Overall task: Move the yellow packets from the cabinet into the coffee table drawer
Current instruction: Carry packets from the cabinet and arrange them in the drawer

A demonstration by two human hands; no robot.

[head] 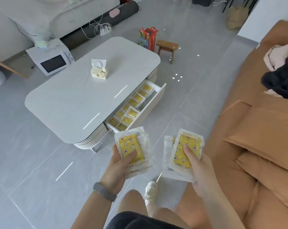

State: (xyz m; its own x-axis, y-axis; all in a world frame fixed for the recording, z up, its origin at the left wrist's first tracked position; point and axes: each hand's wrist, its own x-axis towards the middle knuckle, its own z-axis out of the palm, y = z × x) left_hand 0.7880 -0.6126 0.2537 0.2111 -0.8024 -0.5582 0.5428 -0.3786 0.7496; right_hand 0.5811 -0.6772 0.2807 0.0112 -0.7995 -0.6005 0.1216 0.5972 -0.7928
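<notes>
- a microwave [52, 61] is set on the floor at far left, beside the table [84, 100].
- a tissue box [99, 72] is stood on the table top.
- the drawer [154, 100] is pulled open on the table's right side; rows of yellow packets [133, 106] are laid inside it.
- a stack of packets [134, 151] is gripped by the left hand [118, 164], thumb pressed on top; a watch band [104, 194] is worn on that wrist.
- a second stack [183, 152] is gripped by the right hand [201, 172], thumb laid across the top packet.
- a stool [166, 47] is seen beyond the table, and a sofa [255, 146] at right.
</notes>
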